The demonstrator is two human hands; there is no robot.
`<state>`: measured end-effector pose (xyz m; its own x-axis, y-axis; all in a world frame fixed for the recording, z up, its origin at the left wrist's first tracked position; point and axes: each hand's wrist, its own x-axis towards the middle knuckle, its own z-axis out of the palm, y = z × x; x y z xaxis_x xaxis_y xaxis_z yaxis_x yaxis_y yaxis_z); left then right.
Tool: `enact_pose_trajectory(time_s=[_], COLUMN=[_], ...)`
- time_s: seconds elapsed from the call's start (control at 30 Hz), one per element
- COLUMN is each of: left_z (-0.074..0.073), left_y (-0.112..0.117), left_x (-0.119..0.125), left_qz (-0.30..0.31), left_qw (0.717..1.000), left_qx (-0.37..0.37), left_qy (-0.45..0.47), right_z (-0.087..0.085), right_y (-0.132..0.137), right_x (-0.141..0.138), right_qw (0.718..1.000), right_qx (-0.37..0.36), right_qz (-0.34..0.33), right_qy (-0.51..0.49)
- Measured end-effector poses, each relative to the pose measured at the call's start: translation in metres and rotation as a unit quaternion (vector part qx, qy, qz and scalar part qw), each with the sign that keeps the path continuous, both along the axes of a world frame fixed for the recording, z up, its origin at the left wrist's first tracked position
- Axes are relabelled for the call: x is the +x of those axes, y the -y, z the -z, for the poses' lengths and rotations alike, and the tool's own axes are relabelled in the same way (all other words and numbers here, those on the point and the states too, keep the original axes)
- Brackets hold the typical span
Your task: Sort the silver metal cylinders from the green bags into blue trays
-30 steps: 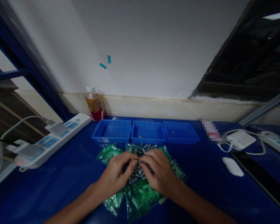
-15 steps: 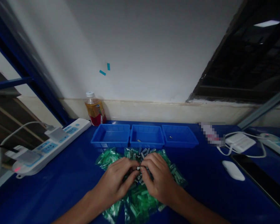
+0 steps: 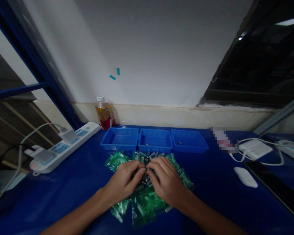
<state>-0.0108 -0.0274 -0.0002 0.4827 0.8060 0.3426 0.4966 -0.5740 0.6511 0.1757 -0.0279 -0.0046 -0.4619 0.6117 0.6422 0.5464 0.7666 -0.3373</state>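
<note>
My left hand (image 3: 127, 179) and my right hand (image 3: 166, 179) meet over the middle of the table, thumbs and fingers pinched together. Between the fingertips is a small metal part (image 3: 146, 168), mostly covered by them, so its exact kind does not show. Directly below lie loose small metal pieces (image 3: 146, 179). Clear plastic bags with green contents (image 3: 148, 206) surround this pile, one near my left wrist and others (image 3: 117, 160) beyond the hands.
Behind the bags stand three blue trays in a row: left (image 3: 119, 148), middle (image 3: 155, 148), right (image 3: 191, 149). A power strip (image 3: 63, 148) and drink bottle (image 3: 105, 116) are at left. At right lie a white case (image 3: 245, 177), a phone (image 3: 271, 186) and a charger (image 3: 256, 149).
The camera view has shifted slightly, so the table items appear farther right on the left side. Both hands remain pinched together; the small metal part is now more hidden by the fingertips.
</note>
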Motion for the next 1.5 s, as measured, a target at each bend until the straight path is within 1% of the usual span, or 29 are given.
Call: enact_pose_trajectory(time_s=[0.1, 0.17, 0.23, 0.4, 0.57, 0.7, 0.77, 0.83, 0.9, 0.97, 1.0, 1.07, 1.13, 1.2, 1.23, 1.27, 1.33, 1.43, 1.5], left_z=[-0.001, -0.001, -0.001, -0.001, 0.0, 0.0, -0.003, -0.006, -0.009, -0.011, -0.011, -0.01, -0.007, -0.005, -0.005, -0.005, -0.005, -0.006, -0.004], left_y=[0.002, 0.002, 0.003, 0.001, 0.0, 0.0, -0.002, -0.004, -0.005, -0.005, -0.004, -0.002, -0.001, 0.0, -0.001, -0.001, -0.003, -0.005, -0.007], left_x=[-0.001, -0.002, -0.002, -0.001, 0.002, 0.002, -0.001, -0.005, -0.007, -0.008, -0.007, -0.005, -0.002, -0.001, -0.001, -0.001, -0.002, -0.003, -0.004], left_qz=[-0.003, -0.002, -0.002, -0.027, -0.019, -0.016, -0.011, -0.008, -0.002, 0.02, 0.034, 0.061, 0.078, 0.08, 0.076, 0.07, 0.052, 0.026, 0.016], left_qw=[1.0, 0.998, 0.996, 0.998, 0.999, 0.999, 0.998, 0.996, 0.995, 0.994, 0.993, 0.99, 0.988, 0.987, 0.987, 0.987, 0.985, 0.977, 0.967], left_qx=[0.025, 0.06, 0.077, 0.041, 0.018, 0.0, -0.007, -0.011, -0.009, -0.005, -0.004, -0.002, 0.003, 0.01, 0.014, 0.017, 0.025, 0.037, 0.041], left_qy=[-0.002, -0.022, -0.043, -0.034, -0.019, -0.044, -0.068, -0.086, -0.098, -0.109, -0.115, -0.126, -0.132, -0.136, -0.14, -0.145, -0.162, -0.21, -0.249], right_z=[0.001, 0.002, 0.002, 0.0, -0.002, -0.006, -0.009, -0.013, -0.014, -0.013, -0.012, -0.008, -0.005, -0.002, -0.002, -0.001, -0.002, -0.006, -0.007], right_y=[-0.002, -0.003, -0.004, -0.005, -0.002, -0.008, -0.02, -0.036, -0.054, -0.069, -0.076, -0.085, -0.089, -0.089, -0.088, -0.086, -0.078, -0.061, -0.048], right_x=[0.0, 0.0, -0.001, -0.001, -0.005, 0.0, 0.013, 0.035, 0.063, 0.091, 0.102, 0.118, 0.124, 0.123, 0.12, 0.116, 0.103, 0.077, 0.057], right_qw=[1.0, 0.999, 0.999, 0.999, 1.0, 1.0, 0.998, 0.989, 0.971, 0.943, 0.93, 0.91, 0.897, 0.892, 0.894, 0.899, 0.918, 0.96, 0.98], right_qx=[-0.016, -0.02, -0.022, -0.032, -0.004, 0.02, 0.044, 0.063, 0.061, 0.051, 0.036, -0.003, -0.04, -0.055, -0.052, -0.043, -0.016, 0.012, 0.008], right_qz=[-0.002, -0.006, -0.01, -0.001, -0.021, 0.003, 0.05, 0.135, 0.232, 0.33, 0.365, 0.412, 0.432, 0.436, 0.431, 0.422, 0.387, 0.276, 0.19], right_qy=[-0.02, -0.027, -0.027, -0.033, -0.008, 0.007, -0.002, -0.02, -0.014, 0.005, 0.02, 0.054, 0.089, 0.109, 0.111, 0.106, 0.086, 0.055, 0.061])
